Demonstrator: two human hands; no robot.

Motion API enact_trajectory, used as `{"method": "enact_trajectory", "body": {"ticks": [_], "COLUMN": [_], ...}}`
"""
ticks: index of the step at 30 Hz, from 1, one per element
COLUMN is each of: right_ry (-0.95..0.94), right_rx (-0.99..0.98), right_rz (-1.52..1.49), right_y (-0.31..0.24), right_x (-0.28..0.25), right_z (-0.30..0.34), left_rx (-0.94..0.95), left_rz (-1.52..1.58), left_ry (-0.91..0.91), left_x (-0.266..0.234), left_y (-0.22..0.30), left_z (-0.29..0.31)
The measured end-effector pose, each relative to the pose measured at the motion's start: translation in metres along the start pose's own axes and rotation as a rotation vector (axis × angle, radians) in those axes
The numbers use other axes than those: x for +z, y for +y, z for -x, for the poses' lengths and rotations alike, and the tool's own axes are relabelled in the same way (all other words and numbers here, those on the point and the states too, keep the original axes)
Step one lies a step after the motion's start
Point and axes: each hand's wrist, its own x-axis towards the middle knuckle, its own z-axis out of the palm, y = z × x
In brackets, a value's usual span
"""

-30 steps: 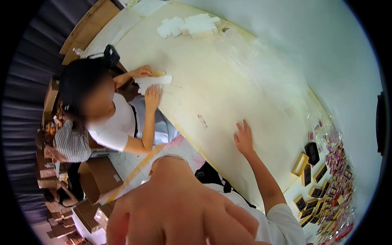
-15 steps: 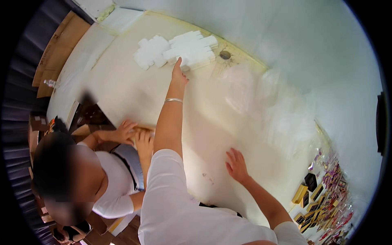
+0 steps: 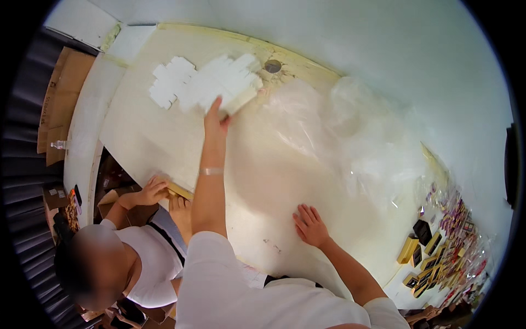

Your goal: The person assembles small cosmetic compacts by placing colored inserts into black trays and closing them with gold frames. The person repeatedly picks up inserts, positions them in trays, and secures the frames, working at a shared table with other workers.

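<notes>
My left hand (image 3: 217, 116) reaches far across the pale table and grips the near edge of a stack of flat white carton blanks (image 3: 224, 82). Motion blurs this stack; the thumb is visible at its edge, but some fingers are hidden. Just left of it lies a second group of white carton blanks (image 3: 172, 81) with notched outlines. My right hand (image 3: 312, 226) rests on the bare tabletop, palm down, fingers stretched out, holding nothing.
Crumpled clear plastic (image 3: 350, 131) covers the right side of the table (image 3: 263, 181). Small gold-and-black boxes (image 3: 408, 249) and wrapped items crowd the lower right. A co-worker (image 3: 148, 263) sits at left, hands on a yellowish piece. A round hole (image 3: 273, 66) is near the far edge.
My left hand has drawn the blurred stack slightly nearer to me, away from the far edge. The view has shifted and turned. My right hand still rests on the table.
</notes>
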Motion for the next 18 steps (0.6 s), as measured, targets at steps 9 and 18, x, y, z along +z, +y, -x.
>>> {"method": "enact_trajectory", "body": {"ticks": [9, 18], "right_ry": [0.357, 0.521], "right_rx": [0.756, 0.745], "right_rz": [-1.831, -1.379], "right_y": [-0.107, -0.025], "right_x": [-0.042, -0.138], "right_z": [0.059, 0.264], "left_rx": [-0.465, -0.821], "left_rz": [0.034, -0.947], "left_ry": [-0.028, -1.483], "left_x": [-0.171, -0.146], "left_y": [-0.126, -0.208], "left_z": [0.398, 0.519]}}
